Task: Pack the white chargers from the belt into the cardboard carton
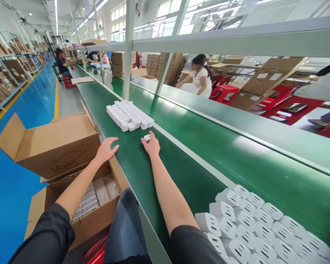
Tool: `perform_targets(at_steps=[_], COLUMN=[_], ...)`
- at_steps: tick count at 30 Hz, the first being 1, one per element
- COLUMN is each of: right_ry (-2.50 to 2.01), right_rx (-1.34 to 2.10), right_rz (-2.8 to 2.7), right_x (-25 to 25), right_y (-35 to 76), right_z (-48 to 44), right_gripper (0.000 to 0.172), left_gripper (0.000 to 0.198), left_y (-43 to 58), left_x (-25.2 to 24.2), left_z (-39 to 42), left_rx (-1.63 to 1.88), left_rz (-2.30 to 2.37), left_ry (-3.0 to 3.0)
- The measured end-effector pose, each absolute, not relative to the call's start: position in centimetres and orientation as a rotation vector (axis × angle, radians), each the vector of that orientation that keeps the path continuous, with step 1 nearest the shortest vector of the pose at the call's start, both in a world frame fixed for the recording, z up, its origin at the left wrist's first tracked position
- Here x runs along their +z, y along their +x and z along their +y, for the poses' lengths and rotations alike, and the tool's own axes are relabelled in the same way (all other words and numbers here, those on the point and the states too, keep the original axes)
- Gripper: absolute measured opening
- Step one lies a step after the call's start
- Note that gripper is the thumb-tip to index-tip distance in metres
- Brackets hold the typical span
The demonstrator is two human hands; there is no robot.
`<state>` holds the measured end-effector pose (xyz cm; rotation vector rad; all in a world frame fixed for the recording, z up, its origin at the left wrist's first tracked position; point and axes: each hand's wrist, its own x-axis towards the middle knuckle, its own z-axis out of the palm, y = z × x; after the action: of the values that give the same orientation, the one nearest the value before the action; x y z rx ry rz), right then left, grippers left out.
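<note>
My right hand (152,146) grips a small white charger (147,137) with dark slots in its top, just above or on the green belt. Beyond it stands a packed group of white chargers (128,113), upright in rows; one at the front corner sits slightly out of line. My left hand (106,149) holds nothing, its thumb and fingers apart, over the belt's near edge beside the open carton. A larger block of white chargers (255,223) stands close by at the lower right, slotted ends up.
An open cardboard carton (84,223) at my left holds rows of small white pieces. Another carton (60,146) with a raised flap stands behind it. A metal post (128,47) rises from the belt line (181,165). Co-workers sit farther off, one in white (202,79) across the belt.
</note>
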<state>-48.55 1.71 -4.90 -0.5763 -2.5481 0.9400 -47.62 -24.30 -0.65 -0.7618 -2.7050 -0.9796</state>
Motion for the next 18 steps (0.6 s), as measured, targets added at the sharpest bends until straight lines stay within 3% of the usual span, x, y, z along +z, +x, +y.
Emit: perform_targets(at_steps=[5, 11, 18], right_ry=[-0.563, -0.477, -0.412], right_rx=[0.993, 1.025, 0.994], right_rz=[-2.553, -2.545, -2.515], right_x=[-4.8, -5.3, -5.4], right_y=[-48.3, -48.4, -48.7], right_z=[2.1, 1.7, 1.7], right_gripper=[0.059, 0.057, 0.052], left_gripper=[0.076, 0.085, 0.097], left_y=[-60.1, -70.5, -72.1], left_x=[0.6, 2.3, 1.3], left_z=[-17.6, -13.9, -13.4], left_rx=[-0.624, -0.457, -0.226], left_rz=[-2.759, -3.085, -3.211], left_ry=[-0.698, -0.373, -0.376])
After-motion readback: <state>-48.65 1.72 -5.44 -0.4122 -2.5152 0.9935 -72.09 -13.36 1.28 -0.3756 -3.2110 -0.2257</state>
